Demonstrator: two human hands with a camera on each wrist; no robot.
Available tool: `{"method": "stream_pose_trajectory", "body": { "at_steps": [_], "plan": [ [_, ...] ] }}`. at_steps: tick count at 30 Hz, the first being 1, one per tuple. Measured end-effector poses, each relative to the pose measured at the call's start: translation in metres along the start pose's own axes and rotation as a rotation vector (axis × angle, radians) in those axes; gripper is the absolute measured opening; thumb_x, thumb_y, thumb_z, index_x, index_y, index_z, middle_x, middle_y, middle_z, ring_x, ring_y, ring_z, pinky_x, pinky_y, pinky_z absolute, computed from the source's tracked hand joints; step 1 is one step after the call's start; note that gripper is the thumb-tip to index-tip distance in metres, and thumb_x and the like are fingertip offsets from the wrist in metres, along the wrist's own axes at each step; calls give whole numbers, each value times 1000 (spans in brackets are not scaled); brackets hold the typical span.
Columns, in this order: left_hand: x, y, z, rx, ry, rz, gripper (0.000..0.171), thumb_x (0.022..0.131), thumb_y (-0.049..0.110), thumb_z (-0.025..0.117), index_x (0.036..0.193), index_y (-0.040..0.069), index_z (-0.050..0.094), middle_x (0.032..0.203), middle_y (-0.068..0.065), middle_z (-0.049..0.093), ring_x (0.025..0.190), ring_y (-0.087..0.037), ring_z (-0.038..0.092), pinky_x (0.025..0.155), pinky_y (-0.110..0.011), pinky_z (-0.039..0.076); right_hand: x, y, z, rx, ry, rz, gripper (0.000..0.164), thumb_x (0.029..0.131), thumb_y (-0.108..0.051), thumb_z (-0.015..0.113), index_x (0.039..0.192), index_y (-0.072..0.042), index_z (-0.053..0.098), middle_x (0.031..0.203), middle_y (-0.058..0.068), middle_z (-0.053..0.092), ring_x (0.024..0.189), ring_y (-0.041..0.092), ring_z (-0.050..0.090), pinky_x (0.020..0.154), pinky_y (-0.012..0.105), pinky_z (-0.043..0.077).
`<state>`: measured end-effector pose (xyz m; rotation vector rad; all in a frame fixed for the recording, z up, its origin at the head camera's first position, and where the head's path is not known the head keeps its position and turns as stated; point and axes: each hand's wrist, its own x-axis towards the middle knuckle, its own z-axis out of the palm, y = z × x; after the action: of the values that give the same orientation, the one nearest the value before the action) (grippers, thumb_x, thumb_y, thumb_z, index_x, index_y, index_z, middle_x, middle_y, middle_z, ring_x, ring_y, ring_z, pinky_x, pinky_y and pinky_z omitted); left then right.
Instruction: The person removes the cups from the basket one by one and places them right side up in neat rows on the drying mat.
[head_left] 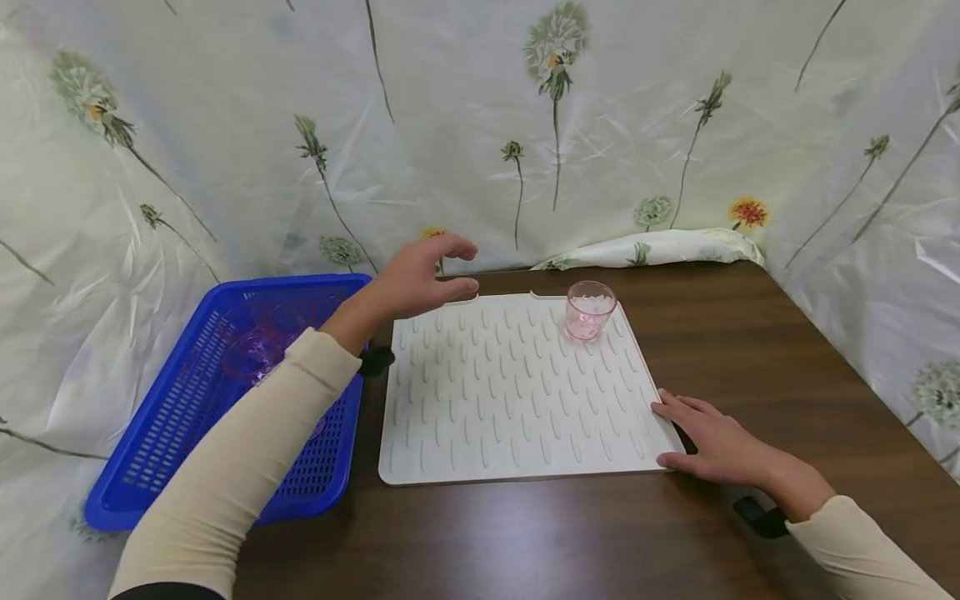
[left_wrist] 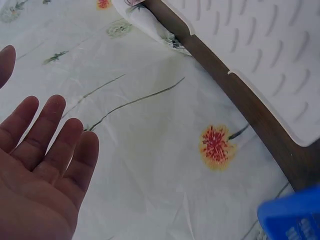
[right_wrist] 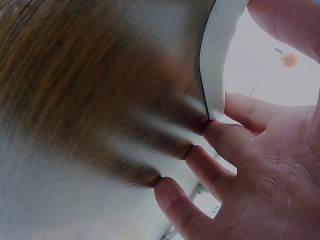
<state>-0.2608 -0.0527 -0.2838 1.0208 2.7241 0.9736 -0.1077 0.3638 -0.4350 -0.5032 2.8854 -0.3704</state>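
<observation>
A white mat [head_left: 517, 392] with rows of raised ridges lies flat on the brown table. Near its far right corner stands a pink see-through glass [head_left: 590, 310], upright. Over the mat's far left corner my left hand [head_left: 431, 279] hangs in the air, fingers relaxed and thumb apart, holding nothing; its palm [left_wrist: 35, 195] shows in the left wrist view. My right hand [head_left: 712, 437] rests at the mat's near right edge. Its thumb and index finger touch that edge, while the other fingertips [right_wrist: 167, 187] rest on the table.
A blue plastic basket [head_left: 345, 467] stands left of the mat, partly hidden by my left sleeve. Inside it lie pinkish-purple see-through pieces [head_left: 251, 354]. Flowered sheeting [head_left: 450, 125] hangs behind the table and at both sides, with a fold [head_left: 667, 247] lying on the back edge.
</observation>
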Motion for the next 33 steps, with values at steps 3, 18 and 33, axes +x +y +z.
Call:
{"method": "stream_pose_trajectory", "body": {
  "at_steps": [3,18,33],
  "plan": [
    [-26,-3,-10,35,-7,22,49,96,25,66,139,6,53,140,-12,58,134,-29,51,109,-47,44,-1,0,0,3,5,-2,78,82,-45,75,141,-1,51,151,30,42,132,51,42,93,69,44],
    [-140,-58,-43,183,33,-120,52,90,25,73,135,6,58,134,-14,63,126,-34,57,101,-55,49,-1,-2,2,3,13,-5,77,81,-44,76,140,-1,51,150,30,43,131,50,43,93,68,44],
    [-177,-91,-36,201,25,-138,40,87,21,76,122,4,66,117,-15,72,106,-33,68,90,-54,55,1,2,1,-12,23,-24,76,83,-45,75,140,0,51,150,30,44,131,50,44,94,66,45]
  ]
}}
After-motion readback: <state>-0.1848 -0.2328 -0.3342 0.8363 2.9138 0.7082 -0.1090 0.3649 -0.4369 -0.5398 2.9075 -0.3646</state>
